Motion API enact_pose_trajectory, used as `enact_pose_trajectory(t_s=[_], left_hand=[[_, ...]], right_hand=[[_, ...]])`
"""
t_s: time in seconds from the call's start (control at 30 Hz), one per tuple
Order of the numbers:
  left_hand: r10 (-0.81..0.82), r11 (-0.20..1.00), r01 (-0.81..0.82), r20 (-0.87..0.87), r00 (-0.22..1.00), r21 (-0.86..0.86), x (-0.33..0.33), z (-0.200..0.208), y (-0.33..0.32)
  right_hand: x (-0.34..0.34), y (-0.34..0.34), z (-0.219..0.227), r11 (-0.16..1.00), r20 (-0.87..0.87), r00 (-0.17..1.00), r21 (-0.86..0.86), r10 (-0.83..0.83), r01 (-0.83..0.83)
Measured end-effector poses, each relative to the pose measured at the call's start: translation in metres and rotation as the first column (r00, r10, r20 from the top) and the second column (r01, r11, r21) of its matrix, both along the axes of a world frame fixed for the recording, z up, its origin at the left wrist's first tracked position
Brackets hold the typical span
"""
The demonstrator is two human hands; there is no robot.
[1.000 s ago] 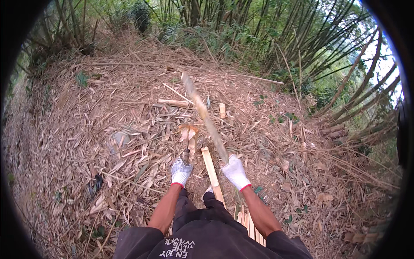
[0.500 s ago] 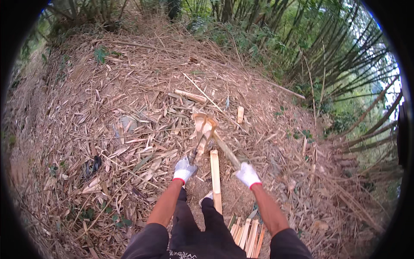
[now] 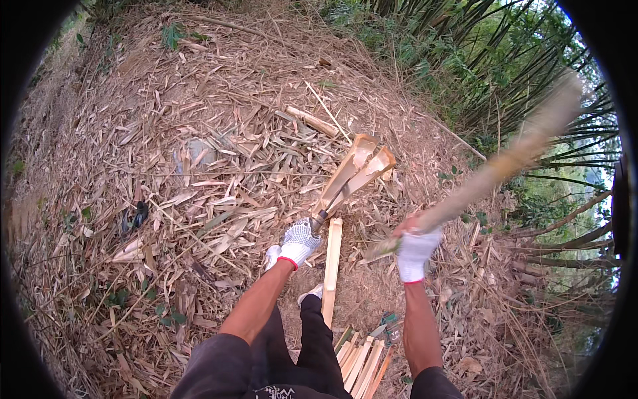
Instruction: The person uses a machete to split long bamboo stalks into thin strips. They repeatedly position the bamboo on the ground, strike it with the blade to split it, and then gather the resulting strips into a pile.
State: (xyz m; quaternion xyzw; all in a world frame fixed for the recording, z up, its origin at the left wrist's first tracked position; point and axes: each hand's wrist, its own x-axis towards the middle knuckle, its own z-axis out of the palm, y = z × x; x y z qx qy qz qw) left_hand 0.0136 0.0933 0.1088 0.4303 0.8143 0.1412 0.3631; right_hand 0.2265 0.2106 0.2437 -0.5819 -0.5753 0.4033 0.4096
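My left hand [image 3: 299, 241], in a white dotted glove with a red cuff, is closed round the dark handle of a knife [image 3: 320, 219]. Its blade sits in the split of a bamboo piece [image 3: 367, 175], whose two halves spread apart at the far end. Raised to the right, a thick wooden stick [image 3: 488, 174] is gripped in my gloved right hand [image 3: 417, 254]; the stick is blurred by motion and stands apart from the knife and bamboo. A pale split bamboo strip [image 3: 332, 269] lies lengthwise between my hands, close to my foot.
Several split bamboo strips [image 3: 362, 362] are stacked by my right leg, with a small green object [image 3: 393, 327] beside them. Dry bamboo leaves cover the sloping ground. A short bamboo length [image 3: 311, 122] lies farther off; bamboo stems [image 3: 492, 46] grow at the upper right.
The stick in my right hand has swung up and right, away from the knife. The bamboo piece now lies farther right in view, its halves plainly parted. The view has shifted somewhat.
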Motion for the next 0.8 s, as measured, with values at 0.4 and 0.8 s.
enact_pose_trajectory(t_s=[0.4, 0.8], left_hand=[[-0.044, 0.989, 0.046, 0.017, 0.999, -0.139, -0.024, -0.037, 0.03], [-0.216, 0.958, 0.221, 0.043, 0.975, -0.182, -0.038, -0.062, 0.041]], right_hand=[[-0.008, 0.005, -0.035, 0.968, 0.43, 0.878, -0.217, 0.211, -0.127], [0.048, -0.009, -0.185, 0.769, 0.614, 0.543, -0.632, 0.573, -0.097]])
